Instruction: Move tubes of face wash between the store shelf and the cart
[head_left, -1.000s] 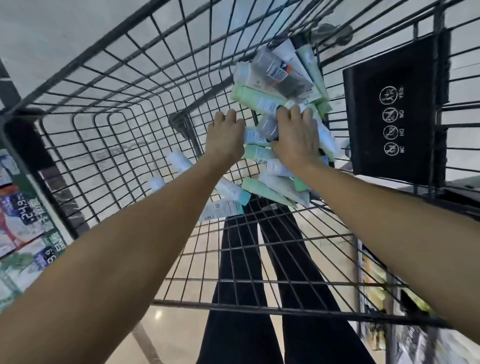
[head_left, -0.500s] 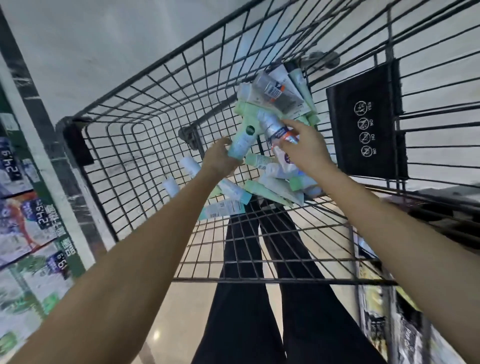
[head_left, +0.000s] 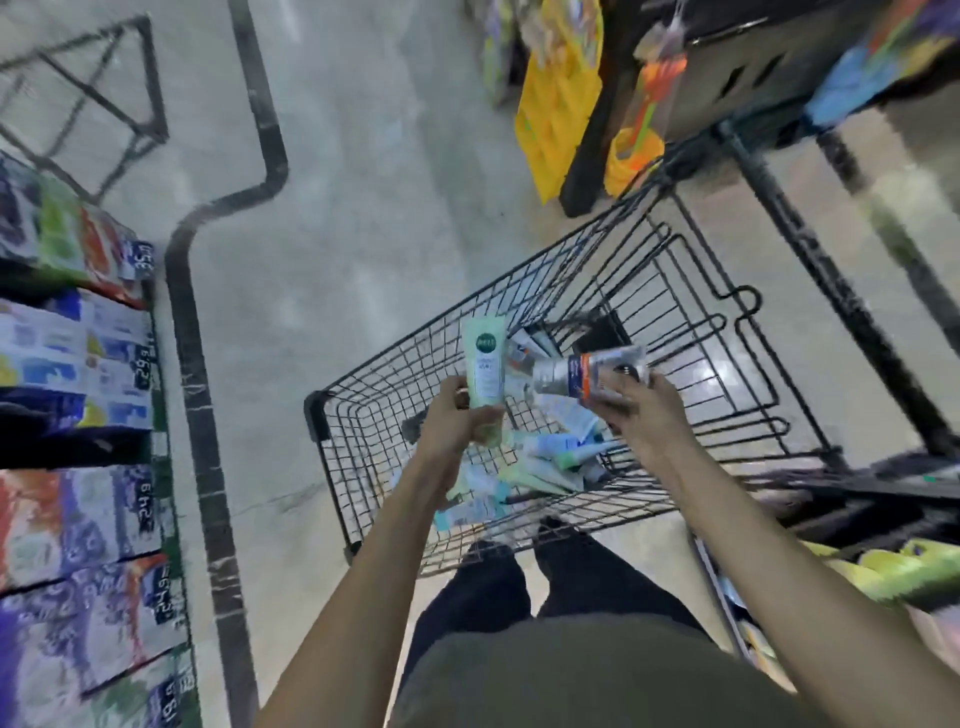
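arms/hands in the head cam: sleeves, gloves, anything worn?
Both arms are bare along all that shows, with no sleeves in frame. Left hand and right hand have no gloves. No watch or wristband visible. Motion blur hides finer detail such as rings.

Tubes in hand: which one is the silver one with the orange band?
The silver tube gripped by the right hand, lying roughly sideways. The left hand holds a pale green tube with a dark round logo, standing upright.
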